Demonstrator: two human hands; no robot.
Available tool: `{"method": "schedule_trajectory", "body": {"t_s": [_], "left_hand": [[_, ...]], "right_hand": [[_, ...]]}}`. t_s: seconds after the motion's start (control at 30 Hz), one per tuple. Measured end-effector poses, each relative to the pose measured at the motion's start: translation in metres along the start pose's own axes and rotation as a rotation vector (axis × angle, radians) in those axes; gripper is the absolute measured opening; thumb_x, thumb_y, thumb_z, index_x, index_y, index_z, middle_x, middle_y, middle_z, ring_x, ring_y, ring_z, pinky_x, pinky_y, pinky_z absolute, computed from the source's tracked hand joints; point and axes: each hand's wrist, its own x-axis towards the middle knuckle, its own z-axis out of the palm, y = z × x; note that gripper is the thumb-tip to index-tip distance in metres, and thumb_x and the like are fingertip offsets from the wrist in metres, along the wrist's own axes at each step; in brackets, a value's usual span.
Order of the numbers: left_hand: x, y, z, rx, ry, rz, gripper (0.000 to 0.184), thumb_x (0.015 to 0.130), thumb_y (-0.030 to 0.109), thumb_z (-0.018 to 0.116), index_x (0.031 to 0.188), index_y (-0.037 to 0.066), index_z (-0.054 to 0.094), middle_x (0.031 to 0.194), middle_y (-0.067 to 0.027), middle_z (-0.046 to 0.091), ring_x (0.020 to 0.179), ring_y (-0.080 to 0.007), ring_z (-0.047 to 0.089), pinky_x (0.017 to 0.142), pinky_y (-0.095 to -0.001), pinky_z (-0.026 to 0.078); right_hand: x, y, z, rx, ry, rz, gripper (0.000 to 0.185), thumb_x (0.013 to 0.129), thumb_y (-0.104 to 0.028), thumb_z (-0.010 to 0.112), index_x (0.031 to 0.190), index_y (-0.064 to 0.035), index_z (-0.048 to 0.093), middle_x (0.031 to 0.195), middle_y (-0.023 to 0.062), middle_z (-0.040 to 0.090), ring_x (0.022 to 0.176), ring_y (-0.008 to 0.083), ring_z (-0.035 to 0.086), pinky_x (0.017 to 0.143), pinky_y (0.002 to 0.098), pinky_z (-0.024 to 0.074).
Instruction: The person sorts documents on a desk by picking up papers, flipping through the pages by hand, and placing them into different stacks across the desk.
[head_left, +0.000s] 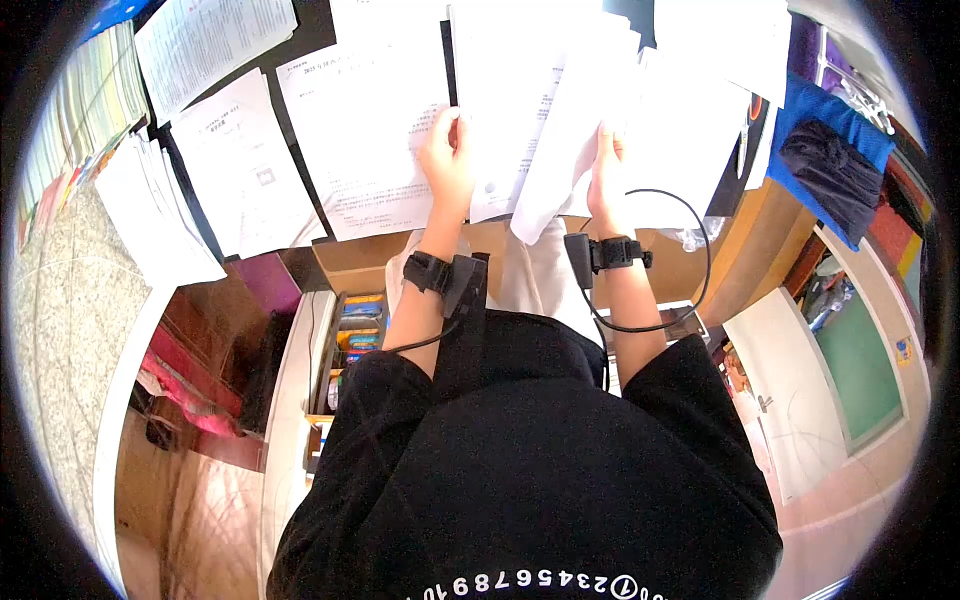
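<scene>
Head-cam view down onto a black worktop (316,28) mostly covered w/ white papers. Far L: a stack of booklets (85,115), then a loose pile (158,210) at the worktop's near edge, a page (245,175) and a wider printed page (360,150) w/ dark strips btwn them. Far R: scissors (742,155) w/ an orange-red handle, near a blue cloth (872,135) w/ a dark cloth (830,160) on top. A black cable (709,250) loops out beside the R wrist, over the near edge; black straps sit on both wrists. Below, an open drawer (349,350) w/ bright packets, partly hidden by the L arm. The sheet (565,165) is btwn the hands, white, blank-looking in the glare, tilted, its lower corner hanging past the near edge; a printed one (500,150) lies to its L. R hand (607,175) is at the sheet's R side, fingers partly bent; can't tell if they grip. L hand (447,155) is by the printed one's L side, fingers curled in; can't tell if they hold anything.
</scene>
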Motion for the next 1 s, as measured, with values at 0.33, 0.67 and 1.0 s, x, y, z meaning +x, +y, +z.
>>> {"method": "schedule_trajectory", "body": {"t_s": [0.33,0.67,1.0], "left_hand": [[-0.048,0.07,0.025,0.024,-0.295,0.279,0.014,0.079,0.009,0.059,0.091,0.002,0.062,0.094,-0.0138,0.063,0.086,-0.0311,0.061,0.074,-0.0358,0.048],[-0.027,0.04,0.01,0.312,0.082,0.143,0.037,0.074,0.002,0.06,0.11,-0.001,0.054,0.113,-0.0179,0.051,0.109,-0.0341,0.048,0.094,-0.0388,0.038],[-0.024,0.036,0.012,0.35,0.132,0.261,0.041,0.073,-0.001,0.06,0.114,-0.002,0.053,0.119,-0.0167,0.047,0.112,-0.0338,0.044,0.096,-0.0407,0.035]], "right_hand": [[-0.013,0.005,-0.008,-0.401,-0.233,-0.152,0.035,0.089,-0.031,0.056,0.1,0.0018,0.061,0.094,0.0101,0.062,0.089,0.0168,0.055,0.076,0.0296,0.0446],[-0.008,0.016,-0.014,-0.296,-0.041,0.155,0.077,0.084,-0.046,0.059,0.133,0.0062,0.03,0.129,0.025,0.043,0.12,0.0296,0.043,0.099,0.0366,0.0344],[-0.016,0.004,-0.01,-0.412,-0.034,0.196,0.081,0.084,-0.05,0.056,0.133,0.0088,0.029,0.131,0.0256,0.041,0.122,0.0315,0.041,0.101,0.0377,0.0325]]}}
